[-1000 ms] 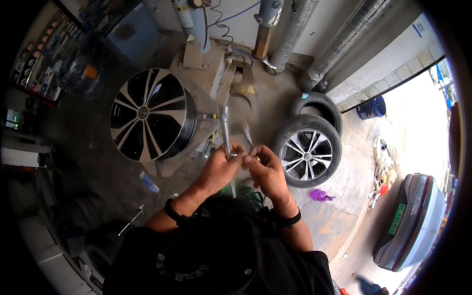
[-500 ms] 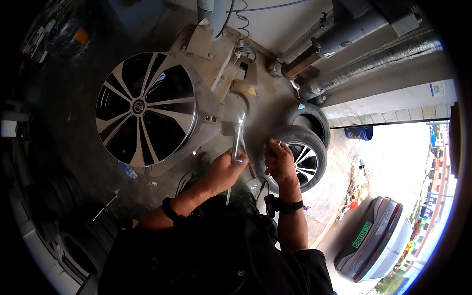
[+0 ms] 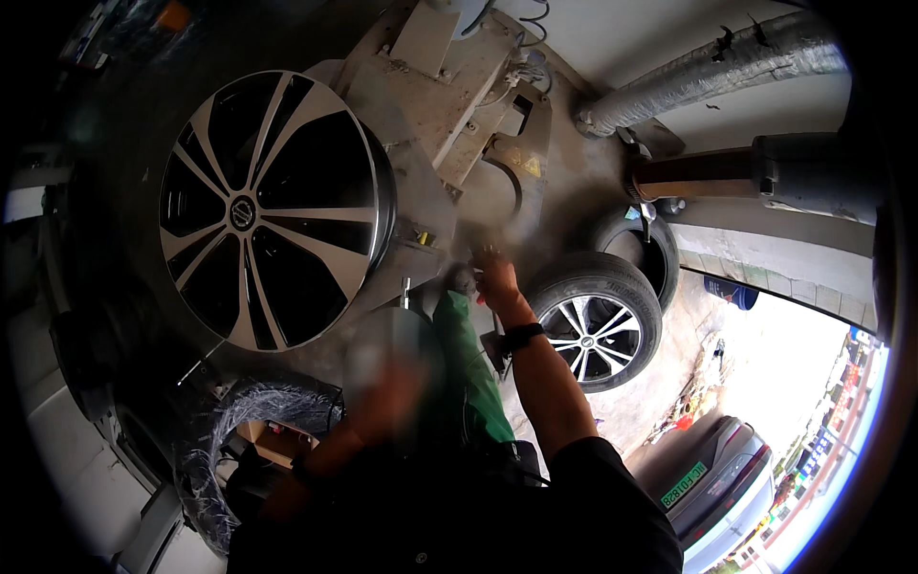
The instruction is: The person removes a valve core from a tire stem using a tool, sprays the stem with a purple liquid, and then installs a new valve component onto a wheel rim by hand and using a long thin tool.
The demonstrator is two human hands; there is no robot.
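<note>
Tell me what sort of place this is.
Likely a tyre workshop: there's a round black-and-silver spoked rim, a beige metal machine base, and a black rubber tyre on a silver-spoked wheel.

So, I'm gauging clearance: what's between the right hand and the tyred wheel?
The head view shows a strip of floor between the right hand and tyred wheel.

A tyre workshop: a black-and-silver spoked metal rim [image 3: 277,212] shows by the left edge of a beige metal machine [image 3: 459,86], black rubber tyres [image 3: 617,275] toward the concrete floor's [image 3: 660,383] right edge, a silver-grey car [image 3: 722,488] beyond.
</note>
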